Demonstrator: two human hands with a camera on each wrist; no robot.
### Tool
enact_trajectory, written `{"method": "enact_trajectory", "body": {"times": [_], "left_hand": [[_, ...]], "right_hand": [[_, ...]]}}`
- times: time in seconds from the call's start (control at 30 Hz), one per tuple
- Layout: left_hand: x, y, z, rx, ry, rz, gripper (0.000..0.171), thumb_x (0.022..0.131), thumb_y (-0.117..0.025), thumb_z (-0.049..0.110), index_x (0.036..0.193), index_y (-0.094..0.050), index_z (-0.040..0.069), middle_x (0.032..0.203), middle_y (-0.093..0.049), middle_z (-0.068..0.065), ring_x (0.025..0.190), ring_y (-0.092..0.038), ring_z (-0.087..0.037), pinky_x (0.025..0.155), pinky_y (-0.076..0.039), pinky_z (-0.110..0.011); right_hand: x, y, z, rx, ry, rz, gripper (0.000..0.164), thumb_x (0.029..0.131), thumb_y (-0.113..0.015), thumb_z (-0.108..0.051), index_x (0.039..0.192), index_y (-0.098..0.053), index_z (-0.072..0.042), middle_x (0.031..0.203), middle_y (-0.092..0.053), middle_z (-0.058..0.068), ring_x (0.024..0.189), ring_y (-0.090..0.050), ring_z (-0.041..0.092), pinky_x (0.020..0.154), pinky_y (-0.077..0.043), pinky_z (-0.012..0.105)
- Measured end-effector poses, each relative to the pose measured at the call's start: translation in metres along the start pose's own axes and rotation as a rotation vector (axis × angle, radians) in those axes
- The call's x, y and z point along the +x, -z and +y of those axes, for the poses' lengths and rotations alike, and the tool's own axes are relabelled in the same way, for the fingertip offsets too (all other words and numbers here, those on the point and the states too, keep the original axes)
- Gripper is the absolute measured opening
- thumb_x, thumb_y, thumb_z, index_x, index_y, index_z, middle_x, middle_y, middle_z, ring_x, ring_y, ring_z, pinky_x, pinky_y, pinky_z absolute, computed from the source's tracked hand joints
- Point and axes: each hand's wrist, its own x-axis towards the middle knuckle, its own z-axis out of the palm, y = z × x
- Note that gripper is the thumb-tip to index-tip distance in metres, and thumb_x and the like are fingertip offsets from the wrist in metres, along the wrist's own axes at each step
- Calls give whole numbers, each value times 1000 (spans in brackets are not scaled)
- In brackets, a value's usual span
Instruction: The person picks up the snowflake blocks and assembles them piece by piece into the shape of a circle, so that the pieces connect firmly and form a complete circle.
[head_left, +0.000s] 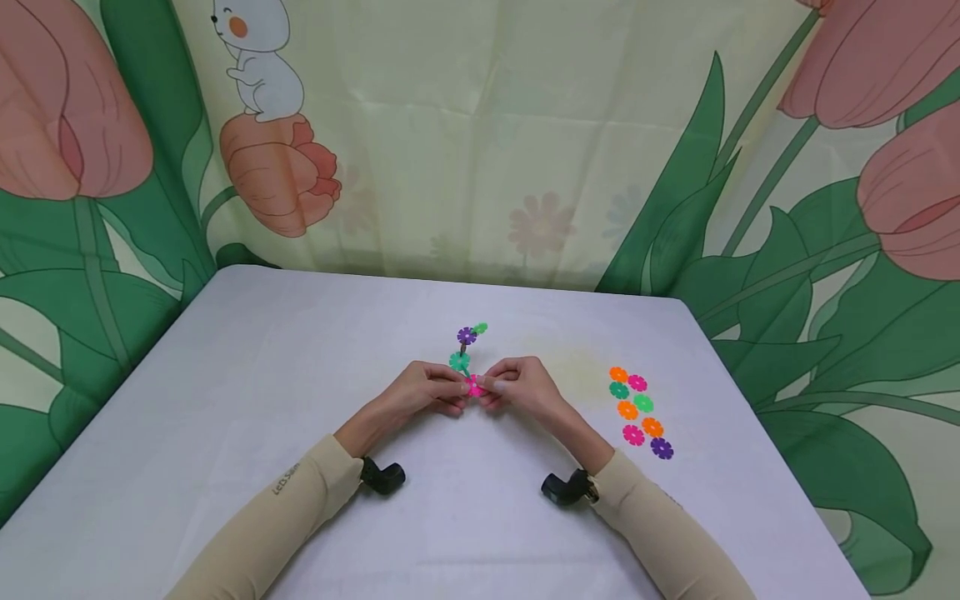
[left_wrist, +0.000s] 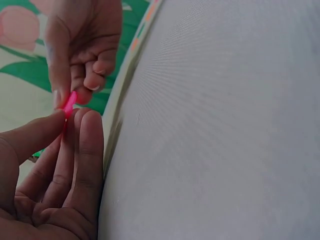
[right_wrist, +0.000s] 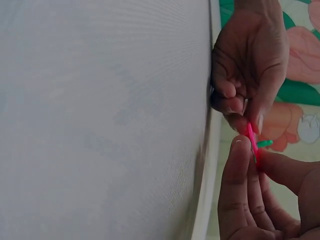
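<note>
Between both hands is a pink notched plastic disc, held over the white table. My left hand pinches its left side between thumb and fingers; my right hand pinches its right side the same way. Joined to the pink disc, a short chain of discs runs up and away: a teal disc, a purple disc and a light green disc at the far end. A small brownish piece shows between teal and purple. In the right wrist view the pink disc appears edge-on, with a teal edge beside it.
To the right on the white table lies a loose group of discs: several orange, pink and green ones, with a purple disc nearest the front. A curtain printed with tulips hangs behind the table. Black wrist cameras sit on both wrists.
</note>
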Motion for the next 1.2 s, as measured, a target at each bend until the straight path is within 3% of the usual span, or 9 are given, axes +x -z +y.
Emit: {"method": "enact_trajectory", "body": {"times": [0.17,0.3,0.73,0.83,1.0,1.2], "left_hand": [[0,0,1,9,10,20,24,97,-76,9,116,-74,-5,85,-78,-4,77,-74,-13,77,-68,-30],[-1,1,0,31,24,32,24,96,-78,12,116,-76,-2,90,-79,-5,78,-74,-14,79,-68,-31],[-3,2,0,13,5,19,27,95,-77,10,117,-73,-5,89,-78,-6,78,-74,-14,81,-68,-31],[-3,2,0,11,12,21,26,95,-77,10,117,-73,-4,89,-78,-6,78,-75,-14,81,-68,-32],[-4,2,1,24,25,25,26,96,-77,11,118,-74,-3,91,-79,-7,79,-75,-15,81,-68,-31],[-4,2,2,25,25,29,26,96,-78,11,117,-74,-3,90,-78,-7,78,-75,-15,80,-68,-31]], "right_hand": [[-3,10,1,-129,60,24,20,100,-75,-18,106,-76,0,90,-80,16,71,-76,20,70,-66,31],[-7,27,6,-232,56,88,18,99,-77,-21,106,-77,-5,93,-79,13,72,-72,20,67,-64,29],[-25,112,36,-407,13,294,21,99,-75,-21,112,-76,-4,97,-77,16,72,-71,19,65,-57,25],[-32,130,42,-453,-13,332,26,100,-74,-24,116,-74,-2,104,-76,19,79,-72,24,66,-57,25],[-44,154,52,-547,-78,388,31,102,-71,-24,124,-72,-1,121,-73,23,103,-68,34,74,-59,25],[-56,172,59,-567,-161,416,37,103,-69,-25,130,-69,0,130,-67,26,116,-63,41,93,-65,44]]}}
